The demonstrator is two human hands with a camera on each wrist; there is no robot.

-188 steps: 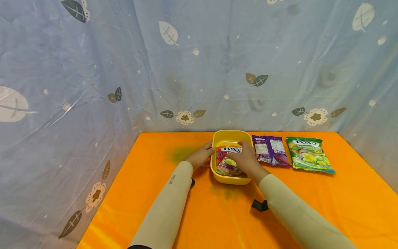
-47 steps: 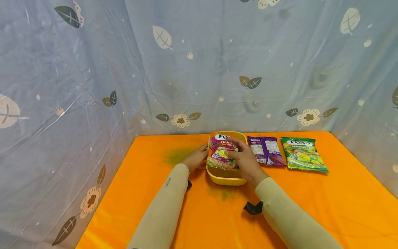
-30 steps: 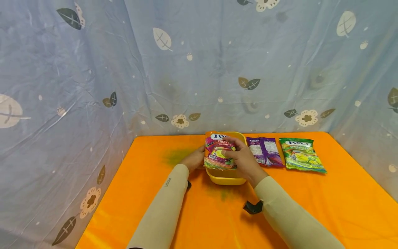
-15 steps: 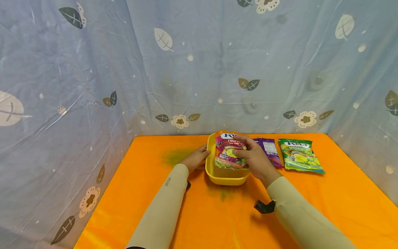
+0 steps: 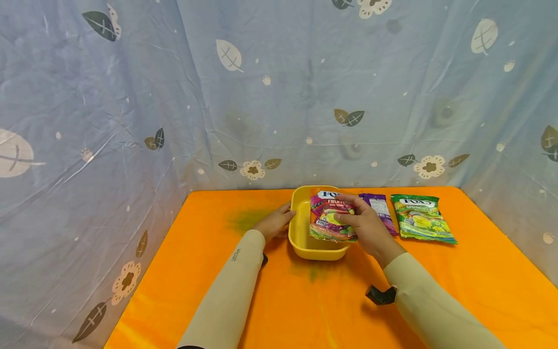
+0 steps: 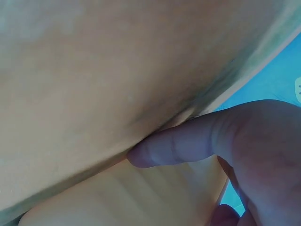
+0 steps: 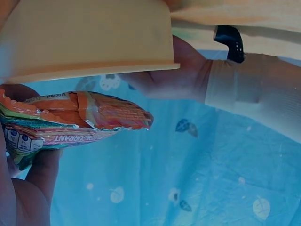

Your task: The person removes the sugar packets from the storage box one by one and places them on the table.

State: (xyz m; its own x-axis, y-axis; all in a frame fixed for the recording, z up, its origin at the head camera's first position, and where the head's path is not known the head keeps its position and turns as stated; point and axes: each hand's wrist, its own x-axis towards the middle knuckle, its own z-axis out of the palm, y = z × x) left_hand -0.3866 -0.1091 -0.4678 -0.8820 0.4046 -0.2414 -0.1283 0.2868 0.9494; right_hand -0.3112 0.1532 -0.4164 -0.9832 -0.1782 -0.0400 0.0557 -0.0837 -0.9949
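Note:
My right hand (image 5: pixel 370 230) pinches an orange and pink Fox's fruit candy bag (image 5: pixel 324 225) between thumb and fingers, holding it raised over the right part of a yellow plastic container (image 5: pixel 301 237). Seen edge-on in the right wrist view, the candy bag (image 7: pixel 80 115) is apart from the rim of the container (image 7: pixel 94 37). At the container's left side, my left hand (image 5: pixel 274 223) grips the wall, thumb at the rim and fingers outside, partly hidden. The left wrist view shows the left hand (image 6: pixel 244 141) very close up.
Right of the container lies a purple candy bag (image 5: pixel 379 208), partly covered by my right hand. Farther right is a green Fox's Spring Tea bag (image 5: pixel 423 218). An orange cloth (image 5: pixel 296 300) covers the table, and a blue patterned curtain (image 5: pixel 283 106) hangs behind it.
The fruit candy bag lay inside the container at first; my right hand lifted it, shifted it left, then moved it back right. My left hand stays at the container's left side.

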